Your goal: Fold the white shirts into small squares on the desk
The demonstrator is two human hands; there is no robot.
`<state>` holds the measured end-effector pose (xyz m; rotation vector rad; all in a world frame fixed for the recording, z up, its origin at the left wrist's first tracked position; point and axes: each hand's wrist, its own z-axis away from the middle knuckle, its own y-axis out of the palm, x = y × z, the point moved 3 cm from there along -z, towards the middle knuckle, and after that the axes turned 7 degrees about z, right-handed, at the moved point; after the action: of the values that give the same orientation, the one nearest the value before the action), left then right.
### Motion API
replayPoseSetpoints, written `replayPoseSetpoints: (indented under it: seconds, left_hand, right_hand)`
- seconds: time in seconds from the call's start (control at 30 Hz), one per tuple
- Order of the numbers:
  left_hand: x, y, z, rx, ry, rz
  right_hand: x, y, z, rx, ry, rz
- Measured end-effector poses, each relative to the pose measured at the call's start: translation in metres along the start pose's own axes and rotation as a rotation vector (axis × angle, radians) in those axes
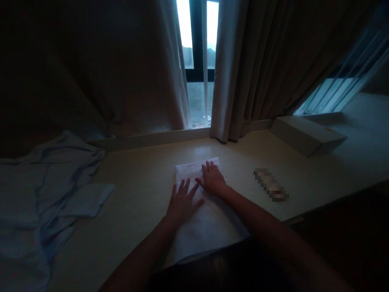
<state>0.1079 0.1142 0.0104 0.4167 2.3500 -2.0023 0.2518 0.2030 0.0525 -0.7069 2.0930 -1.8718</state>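
A folded white cloth (200, 235) lies flat on the pale tabletop (136, 178), its near end reaching the table's front edge. On its left part rests my left hand (183, 204), palm down with the fingers spread. My right hand (212, 178) lies flat near the far right corner of the same cloth, its thumb stretched toward the left hand. Neither hand grips anything. The cloth under the palms is hidden.
Crumpled white fabric (21, 202) is heaped at the left. A pixelated oblong object (270, 185) lies right of the cloth. Farther right sits a pale box (306, 134). Curtains (234, 61) hang behind the table around a window (199, 97).
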Motion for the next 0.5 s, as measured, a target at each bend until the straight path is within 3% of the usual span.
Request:
replayPoseSetpoints:
  seconds: [0.1, 0.2, 0.5]
  left_hand:
    - [0.001, 0.001, -0.002, 0.018, -0.006, -0.017]
    - [0.002, 0.002, -0.005, 0.036, -0.017, -0.027]
    - [0.004, 0.000, -0.014, 0.051, -0.002, -0.005]
  right_hand:
    - [-0.018, 0.027, -0.023, 0.090, 0.109, -0.004]
    - [-0.030, 0.046, -0.024, 0.057, 0.147, 0.002]
    - [-0.033, 0.051, -0.027, 0.072, 0.157, 0.001]
